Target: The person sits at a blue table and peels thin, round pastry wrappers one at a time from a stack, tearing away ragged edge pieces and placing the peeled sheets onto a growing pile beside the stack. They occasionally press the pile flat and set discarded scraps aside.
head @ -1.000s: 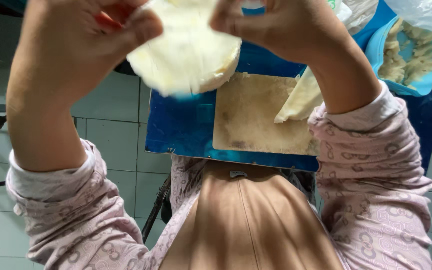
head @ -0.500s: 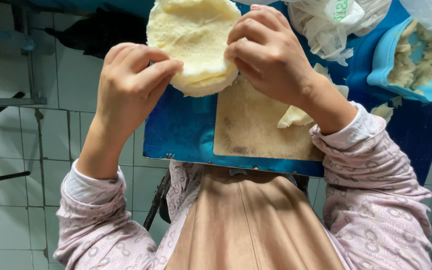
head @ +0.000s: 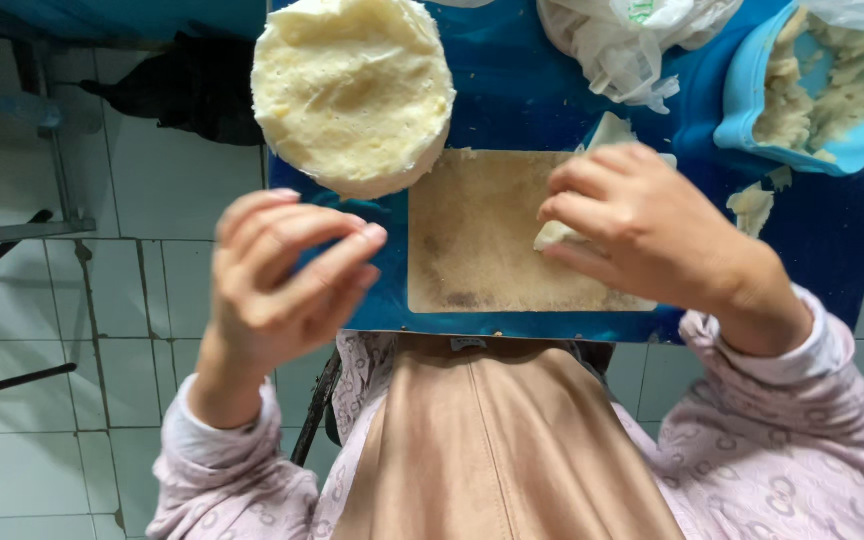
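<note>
A stack of round pale flat dough sheets (head: 354,92) lies on the blue table (head: 512,100) at its left edge. My left hand (head: 287,280) hovers just below the stack, fingers curled and apart, holding nothing. My right hand (head: 642,230) rests over the right side of a square brown board (head: 477,235), its fingertips pinching a thin pale dough wrapper (head: 607,135) that sticks out above and below the fingers.
A light blue bowl (head: 752,125) with pale filling stands at the top right. A crumpled white plastic bag (head: 622,40) lies behind the board. A lump of filling (head: 752,205) sits on the table near my right wrist. White floor tiles (head: 72,320) lie to the left.
Both hands have lowered from the raised dough stack, which now lies on the table. My left hand has let go of it. My right hand has moved onto the wrapper at the board.
</note>
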`<move>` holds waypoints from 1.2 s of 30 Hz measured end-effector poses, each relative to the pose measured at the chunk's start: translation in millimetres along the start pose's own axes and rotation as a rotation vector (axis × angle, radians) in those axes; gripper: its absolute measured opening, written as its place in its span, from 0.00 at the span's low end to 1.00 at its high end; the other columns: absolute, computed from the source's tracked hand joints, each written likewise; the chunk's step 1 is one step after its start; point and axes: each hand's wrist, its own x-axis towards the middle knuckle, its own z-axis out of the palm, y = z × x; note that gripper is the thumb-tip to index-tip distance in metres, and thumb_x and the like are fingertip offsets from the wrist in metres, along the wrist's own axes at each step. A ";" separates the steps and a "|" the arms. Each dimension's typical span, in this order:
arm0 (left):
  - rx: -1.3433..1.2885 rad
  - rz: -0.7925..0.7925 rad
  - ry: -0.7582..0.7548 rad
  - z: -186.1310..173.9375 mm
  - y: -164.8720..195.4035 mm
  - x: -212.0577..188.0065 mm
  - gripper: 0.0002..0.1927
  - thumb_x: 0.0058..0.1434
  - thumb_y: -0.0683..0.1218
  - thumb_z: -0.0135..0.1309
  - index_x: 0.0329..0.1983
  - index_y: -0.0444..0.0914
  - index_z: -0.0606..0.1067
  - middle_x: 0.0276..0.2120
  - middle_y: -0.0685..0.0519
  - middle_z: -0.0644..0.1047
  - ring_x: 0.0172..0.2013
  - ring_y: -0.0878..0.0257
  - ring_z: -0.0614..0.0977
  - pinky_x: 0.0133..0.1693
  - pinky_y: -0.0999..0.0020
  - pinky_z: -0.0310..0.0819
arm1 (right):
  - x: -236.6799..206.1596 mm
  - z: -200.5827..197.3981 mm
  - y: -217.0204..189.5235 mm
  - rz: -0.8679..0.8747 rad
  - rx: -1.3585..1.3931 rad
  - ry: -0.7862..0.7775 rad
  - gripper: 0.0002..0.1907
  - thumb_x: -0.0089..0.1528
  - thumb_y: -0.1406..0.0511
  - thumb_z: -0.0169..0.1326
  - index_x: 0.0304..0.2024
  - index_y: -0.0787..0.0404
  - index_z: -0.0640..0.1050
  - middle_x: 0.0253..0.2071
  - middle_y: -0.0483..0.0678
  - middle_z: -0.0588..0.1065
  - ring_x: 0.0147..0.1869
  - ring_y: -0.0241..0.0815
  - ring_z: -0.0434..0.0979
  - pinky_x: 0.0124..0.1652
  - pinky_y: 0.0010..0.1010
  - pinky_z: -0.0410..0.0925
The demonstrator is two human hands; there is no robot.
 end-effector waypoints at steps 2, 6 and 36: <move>-0.117 -0.057 -0.009 18.8 17.1 6.4 0.17 0.62 0.43 0.67 0.54 0.41 0.79 0.49 0.52 0.78 0.50 0.56 0.79 0.57 0.55 0.72 | -13.1 13.9 -4.3 0.059 -0.057 -0.008 0.17 0.51 0.62 0.65 0.40 0.63 0.80 0.45 0.52 0.75 0.52 0.55 0.74 0.52 0.45 0.66; -0.362 -0.185 -0.059 76.8 51.0 27.7 0.25 0.62 0.43 0.67 0.61 0.36 0.73 0.55 0.46 0.75 0.55 0.48 0.78 0.58 0.56 0.73 | -33.9 25.8 3.6 0.103 0.046 0.194 0.08 0.60 0.69 0.62 0.41 0.63 0.79 0.45 0.51 0.76 0.50 0.51 0.76 0.50 0.39 0.68; -1.446 -0.820 0.215 76.5 28.0 0.1 0.18 0.74 0.44 0.53 0.64 0.33 0.69 0.50 0.49 0.79 0.49 0.64 0.81 0.53 0.68 0.77 | 35.3 24.3 -28.4 0.303 1.360 0.202 0.08 0.72 0.67 0.55 0.47 0.68 0.77 0.43 0.41 0.75 0.48 0.26 0.73 0.48 0.19 0.69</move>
